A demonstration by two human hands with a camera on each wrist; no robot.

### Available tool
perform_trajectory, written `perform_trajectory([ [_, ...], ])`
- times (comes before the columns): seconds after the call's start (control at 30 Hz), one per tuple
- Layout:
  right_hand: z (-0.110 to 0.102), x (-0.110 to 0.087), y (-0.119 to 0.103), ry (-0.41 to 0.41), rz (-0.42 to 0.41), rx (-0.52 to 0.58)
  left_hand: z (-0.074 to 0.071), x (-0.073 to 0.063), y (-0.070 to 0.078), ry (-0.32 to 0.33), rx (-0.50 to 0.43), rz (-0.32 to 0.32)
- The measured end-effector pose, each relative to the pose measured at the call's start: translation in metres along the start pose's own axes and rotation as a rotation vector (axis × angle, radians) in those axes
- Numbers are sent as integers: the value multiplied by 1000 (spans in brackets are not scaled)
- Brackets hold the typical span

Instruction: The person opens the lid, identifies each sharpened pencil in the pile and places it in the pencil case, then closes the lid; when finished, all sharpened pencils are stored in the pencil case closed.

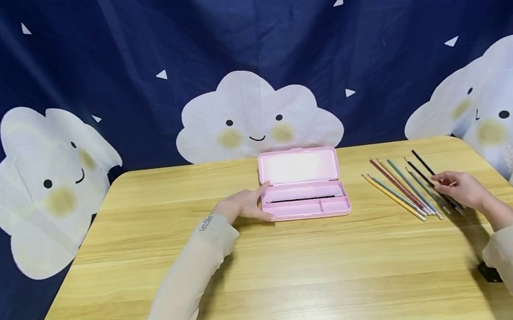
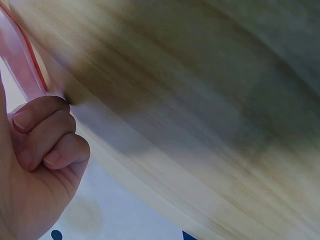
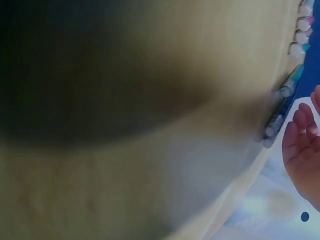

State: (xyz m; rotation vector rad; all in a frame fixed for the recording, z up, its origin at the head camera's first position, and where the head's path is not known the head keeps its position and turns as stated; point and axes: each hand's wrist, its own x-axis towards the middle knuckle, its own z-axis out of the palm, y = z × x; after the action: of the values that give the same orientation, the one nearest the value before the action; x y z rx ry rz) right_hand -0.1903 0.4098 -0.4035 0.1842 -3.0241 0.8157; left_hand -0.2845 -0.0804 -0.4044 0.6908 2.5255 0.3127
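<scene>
Pink plastic pencil case (image 1: 308, 217), lid (image 1: 298, 167) tipped back, taken as reference. Left to right.

Left hand (image 1: 243, 205): at the case's left end. Thumb at the near corner, index finger toward the hinge, spread across the end and holding it; the other three fingers fold into the palm in the left wrist view.

Case: judged early in the filling. Done: lid open, one slim dark pencil (image 1: 303, 199) lying lengthwise in the long far compartment. Left: both near compartments, a wider left one and a shorter right one, show nothing in them. Inner lid pale, glare on it.

Coloured pencils (image 1: 394, 183): to the right of the case, well apart from it, about ten, overlap prevents a sure count. All outside, so most of the work judged outstanding. Slim, straight, loosely fanned, bunched closer at the pale near ends; colours run yellow, red-brown, green-blue. Rightmost, a black pencil (image 1: 422, 162), slanting like the rest.

Right hand (image 1: 463, 190): farthest right of the case, over the black end of the fan. Fingers bent, tips drawn together; cannot tell whether they pinch a pencil or only hover, and the right wrist view crops the fingertips.
</scene>
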Motion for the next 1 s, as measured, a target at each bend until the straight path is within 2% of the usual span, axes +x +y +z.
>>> perform_trajectory([
  [0.2,2,2,8,-13,-23,-96,0,-1,0,4,8,-2],
  [0.43,3,5,6,-45,-32,-177,0,0,0,1,9,-8],
  [0.77,3,9,3,-87,-28,-240,-2,-3,1,1,2,10],
  [1.0,1,8,0,-85,-22,-198,0,-1,0,9,17,-10],
])
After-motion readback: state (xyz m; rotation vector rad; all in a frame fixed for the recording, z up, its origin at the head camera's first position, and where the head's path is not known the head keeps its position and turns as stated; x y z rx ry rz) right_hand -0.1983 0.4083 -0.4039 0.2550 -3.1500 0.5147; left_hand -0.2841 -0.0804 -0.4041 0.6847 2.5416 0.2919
